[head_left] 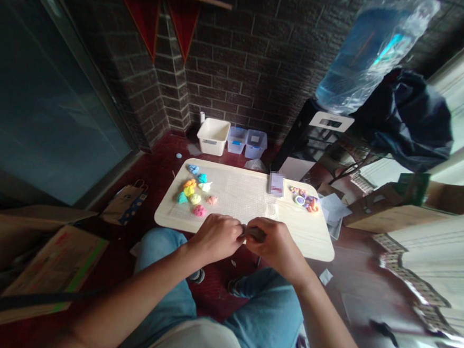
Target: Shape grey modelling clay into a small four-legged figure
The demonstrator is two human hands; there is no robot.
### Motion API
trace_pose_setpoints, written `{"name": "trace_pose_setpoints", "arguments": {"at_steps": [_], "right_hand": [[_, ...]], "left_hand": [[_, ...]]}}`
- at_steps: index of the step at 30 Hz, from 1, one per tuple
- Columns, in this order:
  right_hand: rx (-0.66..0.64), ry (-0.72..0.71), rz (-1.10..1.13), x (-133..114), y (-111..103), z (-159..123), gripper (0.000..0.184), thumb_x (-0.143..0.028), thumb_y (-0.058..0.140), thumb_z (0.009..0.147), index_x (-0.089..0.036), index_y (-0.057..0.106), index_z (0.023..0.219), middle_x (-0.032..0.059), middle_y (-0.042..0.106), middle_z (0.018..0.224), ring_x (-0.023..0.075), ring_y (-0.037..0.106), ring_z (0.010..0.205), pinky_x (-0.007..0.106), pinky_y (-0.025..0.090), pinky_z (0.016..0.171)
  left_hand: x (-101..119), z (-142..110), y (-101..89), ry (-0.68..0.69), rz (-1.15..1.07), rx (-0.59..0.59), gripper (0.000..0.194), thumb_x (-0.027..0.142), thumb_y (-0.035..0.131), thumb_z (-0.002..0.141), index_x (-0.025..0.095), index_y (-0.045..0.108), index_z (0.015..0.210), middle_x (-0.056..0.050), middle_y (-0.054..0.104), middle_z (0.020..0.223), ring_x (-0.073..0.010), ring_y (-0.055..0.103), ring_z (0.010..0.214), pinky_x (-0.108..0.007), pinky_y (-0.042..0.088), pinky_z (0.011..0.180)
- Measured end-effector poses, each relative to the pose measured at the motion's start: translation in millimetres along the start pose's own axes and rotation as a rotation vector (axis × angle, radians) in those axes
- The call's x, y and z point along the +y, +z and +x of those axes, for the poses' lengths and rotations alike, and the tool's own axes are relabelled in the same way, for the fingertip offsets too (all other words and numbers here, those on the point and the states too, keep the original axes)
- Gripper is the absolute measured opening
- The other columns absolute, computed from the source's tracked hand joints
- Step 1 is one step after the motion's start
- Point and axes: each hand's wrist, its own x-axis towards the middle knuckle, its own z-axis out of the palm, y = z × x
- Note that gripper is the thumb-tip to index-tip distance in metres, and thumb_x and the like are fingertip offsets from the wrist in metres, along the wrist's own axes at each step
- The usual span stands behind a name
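My left hand (215, 238) and my right hand (271, 245) meet at the near edge of a small pale wooden table (314, 242). Both are closed, fingers pinched together on a small dark piece (253, 231) held between them; what it is I cannot make out. Several coloured clay lumps (196, 190) lie on the table's left part, on a clear plastic sheet (242, 196). More small coloured clay shapes (305, 199) sit at the far right. A small box (276, 183) stands at the far edge.
A white tub (213, 136) and two clear bins (246, 142) stand by the brick wall. A water dispenser (317, 143) with its large bottle (367, 51) is at right. Cardboard boxes (46, 267) lie left, a paper bag (126, 202) on the floor, more boxes right.
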Motion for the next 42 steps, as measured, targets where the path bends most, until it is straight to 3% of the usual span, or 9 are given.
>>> {"name": "trace_pose_setpoints", "arguments": {"at_steps": [5,11,16,23,29,32,35,38,42], "right_hand": [[0.091,0.176,0.518,24.8,-17.3,-0.2,0.003,-0.02,0.064,0.072,-0.017,0.063,0.073,-0.0047,0.055,0.059,0.009,0.045,0.053,0.023,0.036,0.052],[0.345,0.222,1.072,50.4,-34.4,13.5,0.021,-0.039,0.076,0.075,-0.021,0.065,0.08,-0.0013,0.064,0.074,0.0099,0.055,0.06,0.021,0.043,0.051],[0.328,0.322,1.186,72.0,-20.9,28.1,0.028,-0.045,0.072,0.076,-0.021,0.068,0.089,0.0048,0.071,0.091,0.0145,0.063,0.069,0.027,0.053,0.058],[0.334,0.351,1.265,72.4,-12.6,29.1,0.035,-0.035,0.084,0.066,-0.022,0.07,0.096,0.0031,0.073,0.096,0.0168,0.069,0.084,0.029,0.057,0.077],[0.404,0.32,1.186,65.4,-9.4,31.3,0.038,-0.038,0.084,0.066,-0.023,0.063,0.093,0.0063,0.073,0.102,0.0213,0.07,0.087,0.031,0.056,0.069],[0.428,0.198,0.923,61.8,-4.2,31.5,0.037,-0.041,0.079,0.072,-0.022,0.06,0.098,0.0074,0.073,0.103,0.0224,0.069,0.095,0.037,0.055,0.081],[0.397,0.085,0.651,56.1,2.5,31.3,0.031,-0.04,0.073,0.079,-0.022,0.059,0.099,0.0083,0.073,0.106,0.0231,0.067,0.101,0.043,0.051,0.094],[0.375,-0.043,0.335,50.6,8.9,31.0,0.027,-0.037,0.067,0.085,-0.023,0.063,0.109,0.0116,0.063,0.129,0.0264,0.055,0.125,0.049,0.042,0.106],[0.4,-0.135,0.04,44.2,13.5,29.1,0.031,-0.035,0.066,0.086,-0.027,0.068,0.116,0.0093,0.04,0.154,0.0292,0.03,0.144,0.055,0.029,0.115]], "left_hand": [[-28.0,27.1,37.7,-0.131,-0.024,-0.065,0.024,0.029,0.051,0.093,0.017,0.071,0.087,-0.011,0.074,0.088,-0.0244,0.069,0.086,-0.034,0.05,0.073],[-81.1,58.4,107.9,-0.315,-0.073,-0.123,0.027,0.035,0.058,0.092,0.015,0.064,0.108,-0.008,0.068,0.108,-0.02,0.065,0.099,-0.041,0.052,0.088],[-95.5,68.8,147.3,-0.418,-0.06,-0.125,0.032,0.034,0.058,0.092,0.017,0.059,0.118,-0.01,0.061,0.122,-0.0224,0.061,0.107,-0.045,0.053,0.09],[-108.3,61.9,168.4,-0.521,-0.118,-0.058,0.034,0.034,0.058,0.092,0.017,0.058,0.121,-0.01,0.06,0.125,-0.0234,0.06,0.109,-0.047,0.052,0.092],[-97.6,66.8,147.3,-0.557,-0.38,0.118,0.036,0.03,0.061,0.089,0.017,0.057,0.123,-0.012,0.054,0.134,-0.0287,0.05,0.125,-0.054,0.04,0.105],[-79.6,80.1,116.5,-0.56,-0.586,0.247,0.038,0.022,0.056,0.089,0.019,0.055,0.127,-0.015,0.045,0.143,-0.028,0.034,0.14,-0.048,0.028,0.116],[-58.8,88.9,78.2,-0.551,-0.854,0.295,0.038,0.036,0.039,0.097,0.021,0.052,0.129,-0.012,0.048,0.142,-0.0229,0.043,0.134,-0.041,0.039,0.109],[-39.5,86.4,44.6,-0.521,-1.164,0.157,0.058,0.057,0.025,0.097,0.016,0.065,0.104,-0.013,0.068,0.105,-0.0216,0.068,0.09,-0.037,0.056,0.079],[-20.8,76.0,24.1,-0.556,-1.789,-0.091,0.053,0.064,0.049,0.086,0.013,0.061,0.074,-0.004,0.063,0.066,-0.0113,0.056,0.051,-0.027,0.051,0.054]]}}
